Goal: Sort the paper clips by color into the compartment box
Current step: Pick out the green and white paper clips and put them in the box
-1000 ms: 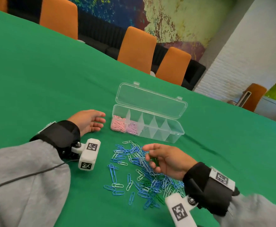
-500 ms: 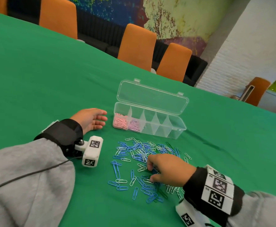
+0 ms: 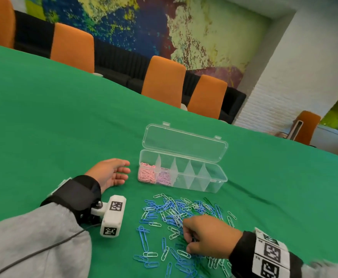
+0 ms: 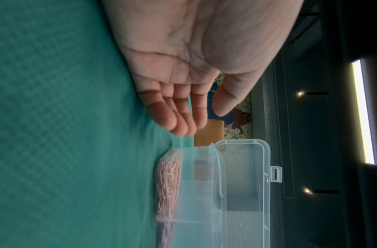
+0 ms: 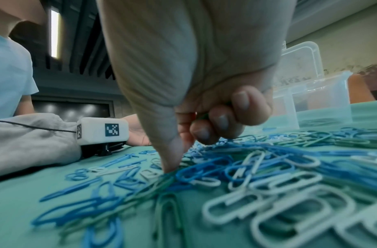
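A loose pile of blue, pale and green paper clips [image 3: 170,213] lies on the green table in front of the clear compartment box [image 3: 214,177], whose lid [image 3: 184,143] stands open. Pink clips [image 3: 146,174] fill its leftmost compartment and purple clips [image 3: 164,178] the one beside it. My right hand [image 3: 186,243] is down in the pile with its fingers curled. In the right wrist view, thumb and forefinger [image 5: 174,166] pinch green clips [image 5: 160,182], and a bit of green shows inside the curled fingers. My left hand [image 3: 122,173] rests open just left of the box, holding nothing.
The box's three right compartments look empty. A white tagged camera block [image 3: 112,215] juts from my left wrist beside the pile. Orange chairs [image 3: 162,81] line the table's far edge. Another person's light shirt [image 5: 9,75] shows in the right wrist view.
My right hand has dropped from above the pile into it, and its fingers have curled and pinched onto green clips. The left hand has stayed put.
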{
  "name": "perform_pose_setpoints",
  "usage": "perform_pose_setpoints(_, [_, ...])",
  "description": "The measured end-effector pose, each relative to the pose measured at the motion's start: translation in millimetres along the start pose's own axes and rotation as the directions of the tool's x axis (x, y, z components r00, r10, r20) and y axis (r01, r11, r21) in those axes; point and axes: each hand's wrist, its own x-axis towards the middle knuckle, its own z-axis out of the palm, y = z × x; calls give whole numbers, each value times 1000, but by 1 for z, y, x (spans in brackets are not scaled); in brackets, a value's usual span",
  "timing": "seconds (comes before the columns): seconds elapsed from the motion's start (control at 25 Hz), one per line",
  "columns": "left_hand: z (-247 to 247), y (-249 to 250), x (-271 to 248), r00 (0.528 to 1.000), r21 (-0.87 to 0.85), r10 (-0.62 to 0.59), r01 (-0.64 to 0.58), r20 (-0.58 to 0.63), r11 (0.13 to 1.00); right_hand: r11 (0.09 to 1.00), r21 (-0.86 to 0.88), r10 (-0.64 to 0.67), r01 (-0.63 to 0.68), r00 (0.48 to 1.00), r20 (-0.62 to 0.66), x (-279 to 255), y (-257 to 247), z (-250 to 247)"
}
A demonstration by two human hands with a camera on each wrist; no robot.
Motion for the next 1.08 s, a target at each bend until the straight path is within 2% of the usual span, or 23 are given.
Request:
perform_pose_setpoints(0.16, [-3, 0, 3, 1000, -12, 11, -11, -6, 1000, 999, 26, 26, -24, 998, -61, -2, -3, 0])
perform_pose_setpoints(0.36, [-2, 1, 2, 1000, -17, 1, -2, -5, 1000, 999, 18, 30, -30, 1000, -1, 7, -4, -1])
perform_pose_setpoints(0.52, [-1, 3, 1, 1000, -5, 1, -1, -6, 1000, 1000, -5, 21, -21, 1000, -7, 12, 3, -2])
perform_pose_setpoints(0.68, [-3, 2, 0, 1000, 12, 6, -6, -9, 1000, 992, 116, 53, -55, 998, 18, 10, 5, -7])
perform_pose_setpoints(0.76, [-3, 2, 0, 1000, 16, 7, -7, -2, 1000, 944, 324, 77, -69, 997, -9, 8, 10, -10])
perform_pose_setpoints(0.8, [-3, 2, 0, 1000, 17, 7, -7, 2, 1000, 859, 508, 101, -68, 994, -39, 8, 13, -9])
perform_pose_setpoints(0.84, [-3, 2, 0, 1000, 18, 8, -8, 7, 1000, 701, 712, 131, -45, 989, -67, 8, 17, -9])
perform_pose_setpoints(0.92, [-2, 3, 0, 1000, 17, 18, -18, 8, 1000, 230, 971, 175, 58, 979, -100, 9, 21, -9])
perform_pose_setpoints(1.0, [-3, 3, -1, 1000, 21, 14, -14, 6, 1000, -256, 958, 142, 130, 985, -96, 7, 22, -4])
perform_pose_setpoints(1.04, [-2, 3, -1, 1000, 23, 16, -16, 5, 1000, -418, 896, 115, 151, 987, -113, 9, 22, 0])
perform_pose_setpoints(1.08, [-2, 3, -1, 1000, 23, 16, -16, 3, 1000, -514, 842, 90, 163, 987, -136, 9, 21, 3])
